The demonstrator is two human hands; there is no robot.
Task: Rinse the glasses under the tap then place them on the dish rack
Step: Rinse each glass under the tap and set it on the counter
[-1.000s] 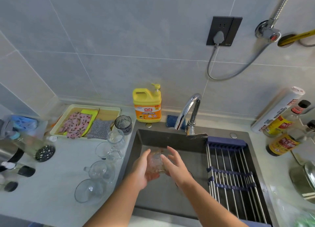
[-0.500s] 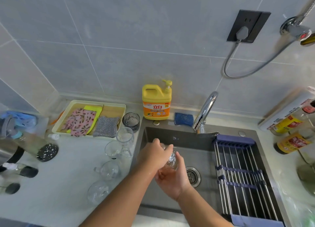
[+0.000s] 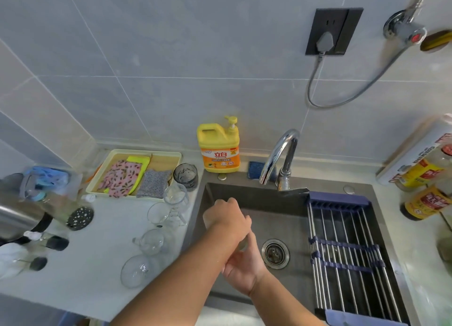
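Glass (image 3: 207, 224) — largely hidden, gripped by left hand (image 3: 228, 221) over right hand (image 3: 244, 264) — best held firmly beneath tap (image 3: 281, 154), one o'clock.

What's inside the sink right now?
The left hand grips a glass, right hand against it below, beside the drain strainer. The hands cover most of the glass; the basin floor under them is hidden.
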